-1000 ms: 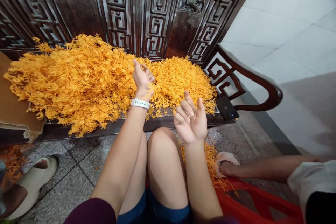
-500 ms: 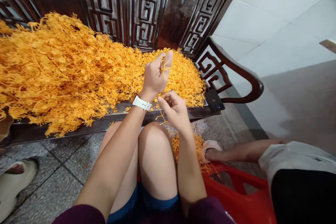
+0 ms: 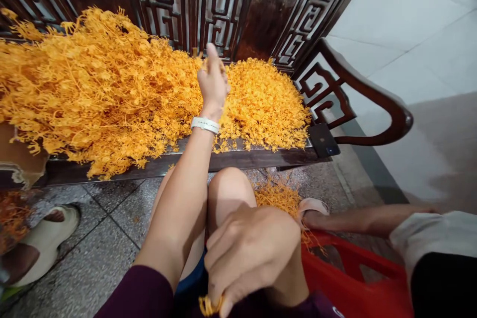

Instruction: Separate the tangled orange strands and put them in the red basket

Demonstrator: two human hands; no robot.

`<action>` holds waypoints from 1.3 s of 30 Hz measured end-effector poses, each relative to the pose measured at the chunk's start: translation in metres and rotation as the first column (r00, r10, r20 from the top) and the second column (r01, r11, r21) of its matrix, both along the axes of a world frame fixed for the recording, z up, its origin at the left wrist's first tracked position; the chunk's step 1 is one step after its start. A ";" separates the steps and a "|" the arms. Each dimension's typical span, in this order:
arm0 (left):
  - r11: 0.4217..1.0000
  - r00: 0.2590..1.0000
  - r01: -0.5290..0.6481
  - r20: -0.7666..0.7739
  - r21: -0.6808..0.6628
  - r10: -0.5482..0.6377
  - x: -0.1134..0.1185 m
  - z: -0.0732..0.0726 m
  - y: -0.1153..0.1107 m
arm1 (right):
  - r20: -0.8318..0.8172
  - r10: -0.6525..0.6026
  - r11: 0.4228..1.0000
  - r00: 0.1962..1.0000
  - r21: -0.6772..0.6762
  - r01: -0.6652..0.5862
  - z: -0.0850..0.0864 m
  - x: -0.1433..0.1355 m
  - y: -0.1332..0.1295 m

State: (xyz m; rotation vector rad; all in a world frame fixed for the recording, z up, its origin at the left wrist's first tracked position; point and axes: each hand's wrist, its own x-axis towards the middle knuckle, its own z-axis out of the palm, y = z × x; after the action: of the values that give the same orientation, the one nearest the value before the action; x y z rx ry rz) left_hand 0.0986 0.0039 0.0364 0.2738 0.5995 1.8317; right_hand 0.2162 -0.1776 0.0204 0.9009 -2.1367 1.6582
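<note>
My left hand [image 3: 215, 82], with a white watch [image 3: 205, 124] at the wrist, is stretched out over a heap of orange, branching plastic-looking sprigs [image 3: 112, 84]. One digit points up and the others look curled. Orange bits show beside them, but what they hold is hidden. Close to my body, above my lap, my right hand [image 3: 253, 253] is pinched shut on a small orange sprig [image 3: 210, 305]. Shorter orange pieces [image 3: 268, 104] form the heap's right end on the dark wooden bench [image 3: 253, 160].
The bench has a carved back [image 3: 263, 15] and a curved armrest [image 3: 404, 119]. A dark phone [image 3: 324, 140] lies at its right end. Orange strands [image 3: 278, 196] litter the floor near another person's shoe [image 3: 315, 204]. A red plastic stool [image 3: 346, 278] and torn cardboard [image 3: 22, 154] flank me.
My right hand has moved from beside my left wrist down towards my body, with an orange sprig pinched in it. My left hand has turned and points further up. The view has shifted.
</note>
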 end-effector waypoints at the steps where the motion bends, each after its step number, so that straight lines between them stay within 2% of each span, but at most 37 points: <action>1: 1.000 0.999 0.018 0.051 -0.004 -0.018 -0.007 -0.004 0.003 | 0.035 0.014 1.000 0.999 -0.004 -0.013 -0.003 0.000 0.002; 2: 0.999 0.994 0.043 0.105 0.001 -0.043 -0.015 -0.007 0.005 | 0.032 -0.023 0.996 0.999 -0.084 0.026 -0.006 0.002 0.005; 3: 0.998 0.986 0.064 0.153 0.015 -0.065 -0.021 -0.010 0.005 | -0.018 -0.097 0.966 0.995 -0.244 0.090 -0.008 0.006 0.009; 4: 0.996 0.978 0.077 0.194 0.036 -0.083 -0.027 -0.012 0.003 | -0.072 -0.224 0.871 0.972 -0.462 0.166 -0.011 0.011 0.013; 5: 0.995 0.970 0.084 0.225 0.061 -0.096 -0.032 -0.014 0.001 | -0.069 -0.394 0.684 0.916 -0.688 0.242 -0.013 0.017 0.017; 6: 0.993 0.964 0.084 0.247 0.084 -0.102 -0.036 -0.015 -0.001 | 0.005 -0.544 0.428 0.839 -0.858 0.283 -0.016 0.021 0.022; 7: 0.992 0.961 0.081 0.256 0.098 -0.104 -0.038 -0.016 -0.004 | 0.115 -0.623 0.174 0.774 -0.944 0.280 -0.018 0.024 0.026; 8: 0.991 0.963 0.080 0.248 0.103 -0.104 -0.040 -0.016 -0.006 | 0.213 -0.636 -0.031 0.742 -0.967 0.251 -0.020 0.026 0.030; 9: 0.992 0.969 0.080 0.224 0.098 -0.101 -0.041 -0.016 -0.008 | 0.294 -0.606 -0.183 0.739 -0.956 0.230 -0.022 0.026 0.033; 10: 0.993 0.978 0.081 0.183 0.085 -0.095 -0.042 -0.016 -0.009 | 0.349 -0.556 -0.280 0.754 -0.933 0.225 -0.025 0.025 0.036; 12: 0.996 0.993 0.079 0.084 0.042 -0.082 -0.043 -0.015 -0.009 | 0.407 -0.459 -0.376 0.790 -0.894 0.242 -0.030 0.021 0.039; 13: 0.997 0.996 0.077 0.048 0.020 -0.078 -0.044 -0.014 -0.009 | 0.421 -0.432 -0.398 0.798 -0.883 0.251 -0.032 0.019 0.040; 16: 0.997 0.997 0.075 0.021 -0.032 -0.074 -0.044 -0.011 -0.010 | 0.434 -0.435 -0.413 0.789 -0.875 0.253 -0.035 0.015 0.042; 19: 0.994 0.995 0.101 0.001 -0.030 -0.101 -0.041 -0.010 -0.012 | 0.528 -0.463 -0.465 0.712 -0.828 0.312 -0.035 0.014 0.047; 21: 0.993 0.992 0.119 -0.032 -0.025 -0.120 -0.040 -0.010 -0.013 | 0.603 -0.422 -0.490 0.677 -0.780 0.390 -0.036 0.014 0.050; 24: 0.990 0.989 0.124 -0.075 -0.068 -0.129 -0.037 -0.010 -0.014 | 0.622 -0.356 -0.464 0.697 -0.766 0.446 -0.039 0.014 0.051; 26: 0.988 0.985 0.132 -0.103 -0.079 -0.140 -0.035 -0.009 -0.016 | 0.612 -0.364 -0.451 0.702 -0.775 0.442 -0.041 0.014 0.051; 31: 0.966 0.955 0.259 -0.153 0.014 -0.254 -0.027 0.002 -0.025 | 0.598 -0.376 -0.433 0.708 -0.789 0.436 -0.040 0.015 0.051; 34: 0.912 0.897 0.409 -0.180 -0.013 -0.405 -0.020 0.012 -0.031 | 0.582 -0.406 -0.410 0.705 -0.805 0.429 -0.038 0.015 0.052; 39: 0.733 0.714 0.679 -0.209 -0.025 -0.668 -0.010 0.021 -0.036 | 0.546 -0.471 -0.394 0.692 -0.833 0.389 -0.037 0.016 0.052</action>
State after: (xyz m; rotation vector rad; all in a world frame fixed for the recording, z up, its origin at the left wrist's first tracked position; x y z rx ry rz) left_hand 0.0890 -0.0326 0.0576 0.6390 0.4983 1.1040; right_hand 0.2318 -0.1252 -0.0165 -0.4933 -0.2397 1.8838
